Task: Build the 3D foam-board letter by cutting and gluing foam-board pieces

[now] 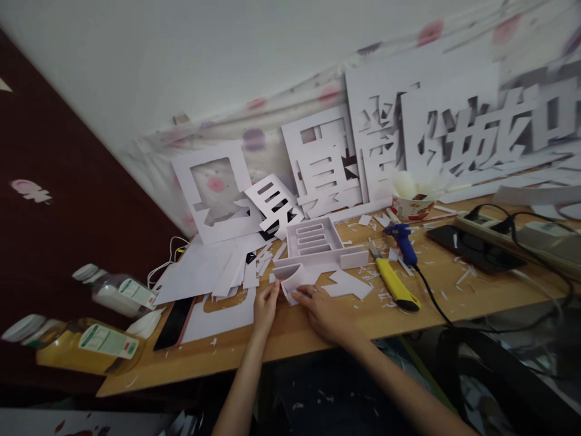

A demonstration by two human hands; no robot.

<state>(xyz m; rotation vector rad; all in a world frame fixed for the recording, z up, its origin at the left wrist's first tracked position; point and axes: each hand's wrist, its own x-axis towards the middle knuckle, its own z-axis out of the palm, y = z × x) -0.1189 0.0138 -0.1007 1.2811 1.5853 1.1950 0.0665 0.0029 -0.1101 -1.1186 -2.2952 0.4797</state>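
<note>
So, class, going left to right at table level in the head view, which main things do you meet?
Bottle of yellow liquid, reddish-edged black slab, left hand, curved white piece, right hand, yellow cutter, dark glossy slab.

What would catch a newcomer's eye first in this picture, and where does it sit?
Probably the tall white boards with cut-out shapes along the back of the table. Near its front edge, the left hand and right hand touch a curved white strip. A yellow cutter and blue glue gun lie to the right.
</note>
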